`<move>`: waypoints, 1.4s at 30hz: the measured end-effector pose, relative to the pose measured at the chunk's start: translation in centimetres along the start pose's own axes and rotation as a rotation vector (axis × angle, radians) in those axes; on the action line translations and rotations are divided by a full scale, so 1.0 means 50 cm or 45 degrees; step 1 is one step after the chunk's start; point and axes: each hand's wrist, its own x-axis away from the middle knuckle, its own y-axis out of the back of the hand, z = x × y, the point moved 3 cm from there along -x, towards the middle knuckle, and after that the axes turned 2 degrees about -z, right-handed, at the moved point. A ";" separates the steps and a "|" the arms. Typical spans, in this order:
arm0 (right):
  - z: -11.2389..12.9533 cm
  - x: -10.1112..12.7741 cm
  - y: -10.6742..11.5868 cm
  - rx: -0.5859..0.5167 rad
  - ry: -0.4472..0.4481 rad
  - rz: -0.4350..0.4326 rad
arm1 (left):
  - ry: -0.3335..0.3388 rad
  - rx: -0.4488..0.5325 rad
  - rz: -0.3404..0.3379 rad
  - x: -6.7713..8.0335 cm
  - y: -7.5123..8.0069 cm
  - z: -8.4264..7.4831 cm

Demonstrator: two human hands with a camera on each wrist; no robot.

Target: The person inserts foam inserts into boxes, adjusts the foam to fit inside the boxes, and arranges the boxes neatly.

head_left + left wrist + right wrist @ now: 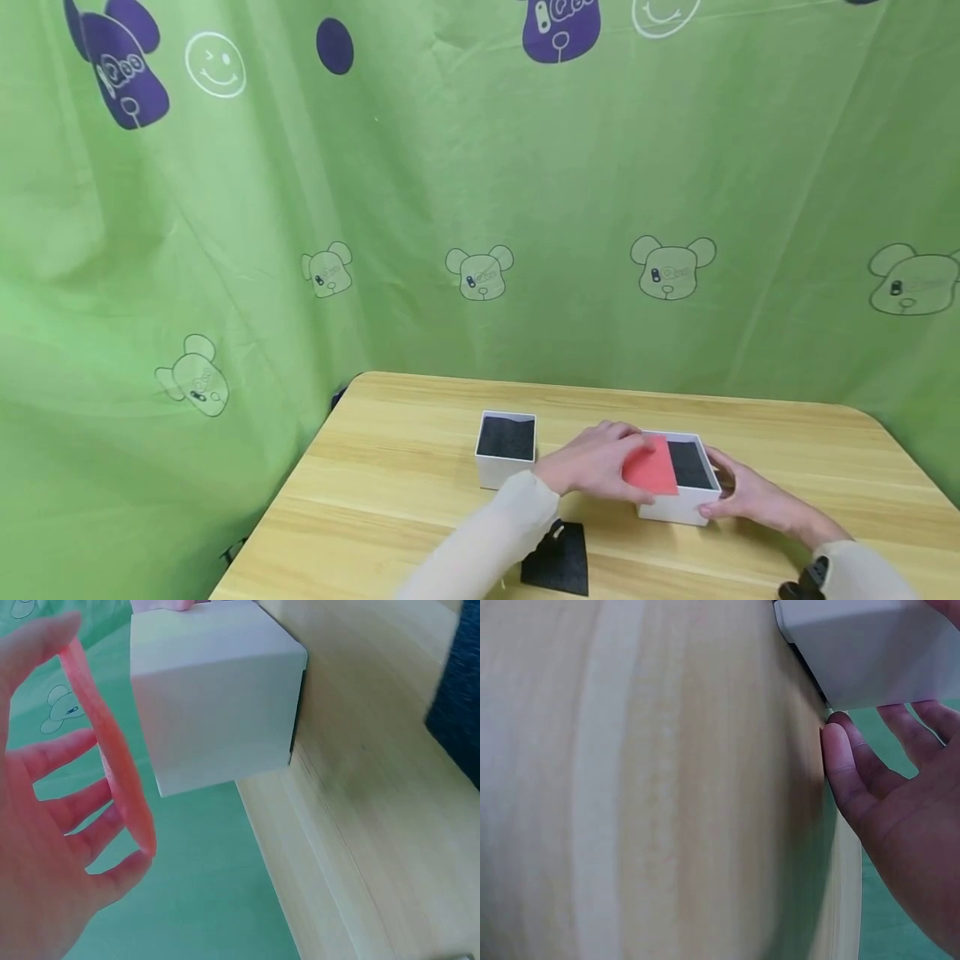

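Observation:
My left hand (595, 467) holds a thin red square sheet (654, 468) by its edges, thumb on one edge and fingers along the opposite one. The sheet is tilted and overlaps the left part of an open white box (675, 507) in the head view. Black material (692, 465) shows inside that box. In the left wrist view the sheet (120, 765) looks slightly bowed, beside the box wall (225, 720). At the box's right end, my right hand (753, 500) grips it, thumb at the front corner and fingers toward the back.
A smaller white box (495, 475) with black material inside stands to the left on the wooden table (390, 450). Nearer me, a black sheet (562, 567) lies flat, partly behind my left sleeve. A green printed curtain (480, 183) hangs behind the table.

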 end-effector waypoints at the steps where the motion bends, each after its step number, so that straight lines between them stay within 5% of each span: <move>1: -0.001 0.001 0.001 0.004 -0.019 -0.007 | 0.004 -0.007 0.002 -0.006 -0.001 -0.003; 19: -0.006 0.001 0.003 0.049 -0.077 -0.020 | 0.131 -0.032 0.014 -0.071 -0.044 -0.017; 42: -0.002 -0.002 -0.003 0.011 0.032 -0.013 | 0.084 -0.092 -0.021 -0.104 -0.065 -0.036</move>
